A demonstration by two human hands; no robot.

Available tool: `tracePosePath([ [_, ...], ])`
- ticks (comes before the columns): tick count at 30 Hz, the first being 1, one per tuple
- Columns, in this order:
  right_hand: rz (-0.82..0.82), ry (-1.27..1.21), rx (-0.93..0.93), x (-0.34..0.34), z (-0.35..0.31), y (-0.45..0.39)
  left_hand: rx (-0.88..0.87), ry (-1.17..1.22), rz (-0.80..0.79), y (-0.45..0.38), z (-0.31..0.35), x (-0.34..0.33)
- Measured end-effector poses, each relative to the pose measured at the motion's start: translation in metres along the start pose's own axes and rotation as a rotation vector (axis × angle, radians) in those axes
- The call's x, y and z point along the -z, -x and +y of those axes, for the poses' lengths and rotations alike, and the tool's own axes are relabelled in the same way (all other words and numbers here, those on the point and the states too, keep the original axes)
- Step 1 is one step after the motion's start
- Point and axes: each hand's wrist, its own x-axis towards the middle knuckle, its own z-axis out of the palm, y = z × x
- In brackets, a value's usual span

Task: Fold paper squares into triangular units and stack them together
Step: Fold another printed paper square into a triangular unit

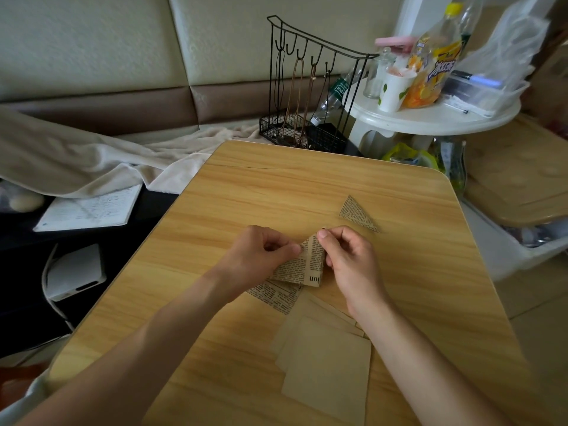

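Note:
A half-folded newsprint paper piece (pixel 309 265) is held just above the wooden table (pixel 276 186) at its middle. My left hand (pixel 261 253) pinches its left edge, and my right hand (pixel 350 256) pinches its top right corner. One finished newsprint triangle (pixel 356 214) lies flat beyond my right hand. A loose stack of plain tan paper squares (pixel 325 355) lies near the front edge, partly under my right forearm. One newsprint-side-up square (pixel 276 296) pokes out from beneath the held piece.
A black wire hook rack (pixel 307 87) stands at the table's far edge. To the right, a white round side table (pixel 430 115) carries a paper cup, a drink bottle and plastic boxes. A notebook (pixel 89 209) and blanket lie to the left.

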Motion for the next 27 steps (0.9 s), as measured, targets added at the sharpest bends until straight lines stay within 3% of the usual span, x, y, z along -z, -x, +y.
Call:
tracePosePath([
  [8, 0.116, -0.057, -0.001, -0.003, 0.001, -0.003, -0.011, -0.1, 0.035, 0.0, -0.008, 0.008],
  [17, 0.132, -0.026, 0.005, -0.002, 0.007, -0.006, -0.057, -0.279, 0.129, -0.002, -0.006, 0.015],
  [27, 0.175, -0.015, 0.013, 0.0, 0.01, -0.007, -0.081, -0.369, 0.084, -0.001, -0.004, 0.021],
])
